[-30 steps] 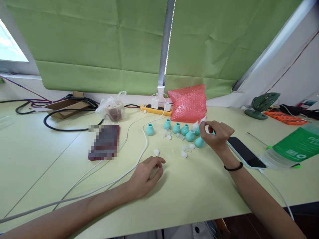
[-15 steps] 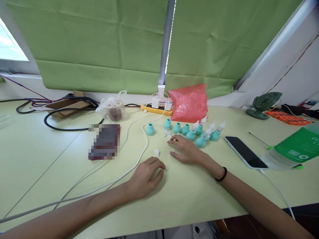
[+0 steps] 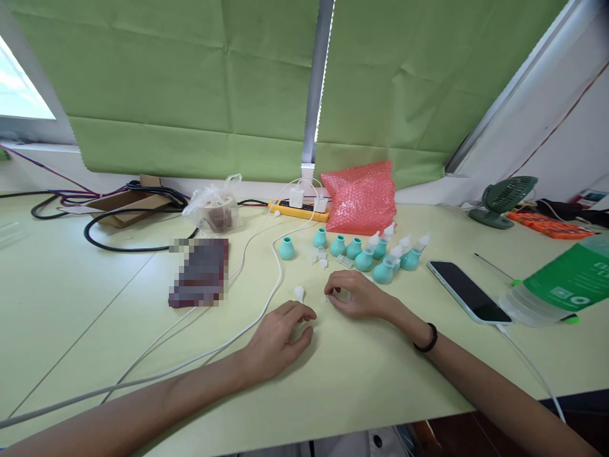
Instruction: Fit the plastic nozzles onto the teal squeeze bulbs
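Observation:
My left hand point(image 3: 281, 337) rests on the table with thumb and fingers apart, holding nothing. Just beyond its fingertips lies a white cone-shaped nozzle tip point(image 3: 299, 293). Thumb and index finger of my right hand point(image 3: 351, 295) close in a pinch on a small clear plastic piece point(image 3: 324, 299) at the tabletop; the fingers partly hide it. Beyond that hand are small clear plastic parts point(image 3: 320, 255) and several open teal rubber bulbs point(image 3: 338, 245). To their right, more teal bulbs with clear nozzles point(image 3: 383, 271) stand in a cluster. A single open teal bulb point(image 3: 287, 248) stands farther left.
A pink bubble-wrap bag point(image 3: 361, 200) and a yellow power strip point(image 3: 285, 208) lie at the back. White cables point(image 3: 271, 292) cross the table beside my left arm. At right are a phone point(image 3: 469, 292), a green-labelled bottle point(image 3: 561, 279) and a small fan point(image 3: 504, 202).
My right hand has drawn back slightly toward me, and its thumb and index finger have come together at the small clear piece. My left hand stays in place.

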A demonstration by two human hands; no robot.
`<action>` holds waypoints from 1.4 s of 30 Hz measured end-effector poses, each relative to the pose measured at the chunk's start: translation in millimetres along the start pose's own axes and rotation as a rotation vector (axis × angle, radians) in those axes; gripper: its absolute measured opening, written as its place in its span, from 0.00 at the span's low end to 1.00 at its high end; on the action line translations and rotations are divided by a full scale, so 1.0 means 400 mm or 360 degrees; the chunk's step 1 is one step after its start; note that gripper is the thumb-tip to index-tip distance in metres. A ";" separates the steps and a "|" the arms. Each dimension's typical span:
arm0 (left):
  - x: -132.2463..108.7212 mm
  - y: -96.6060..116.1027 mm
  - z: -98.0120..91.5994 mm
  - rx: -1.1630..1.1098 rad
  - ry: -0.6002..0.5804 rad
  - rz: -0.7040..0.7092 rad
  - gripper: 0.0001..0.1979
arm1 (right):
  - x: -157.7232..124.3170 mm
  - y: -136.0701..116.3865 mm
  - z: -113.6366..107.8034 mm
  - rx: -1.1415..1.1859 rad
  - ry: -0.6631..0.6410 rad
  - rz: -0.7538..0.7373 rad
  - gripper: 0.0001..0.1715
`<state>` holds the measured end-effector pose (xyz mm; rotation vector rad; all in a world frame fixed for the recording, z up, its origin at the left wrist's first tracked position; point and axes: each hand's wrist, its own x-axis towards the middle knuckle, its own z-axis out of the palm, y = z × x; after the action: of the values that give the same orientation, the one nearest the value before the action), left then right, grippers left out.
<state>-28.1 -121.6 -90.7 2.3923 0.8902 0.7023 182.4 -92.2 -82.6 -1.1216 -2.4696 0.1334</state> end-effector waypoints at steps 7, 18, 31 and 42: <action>0.002 -0.013 0.008 -0.0079 0.0092 -0.0060 0.08 | 0.004 -0.023 0.003 0.0536 0.0030 0.0093 0.07; 0.011 -0.025 0.013 -0.0375 0.0211 -0.0265 0.08 | 0.003 -0.063 0.031 0.0974 0.0021 0.0227 0.06; 0.012 -0.019 0.009 -0.0342 0.0253 -0.0332 0.07 | 0.008 -0.035 0.026 0.0379 0.0558 0.0112 0.08; 0.010 -0.015 0.009 -0.0242 0.0242 -0.0255 0.05 | -0.001 0.057 0.032 -0.0573 0.0169 0.0459 0.16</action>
<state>-26.0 -115.6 -96.0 2.1300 1.0384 0.8649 193.1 -76.3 -100.2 -1.5868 -2.2799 -0.2920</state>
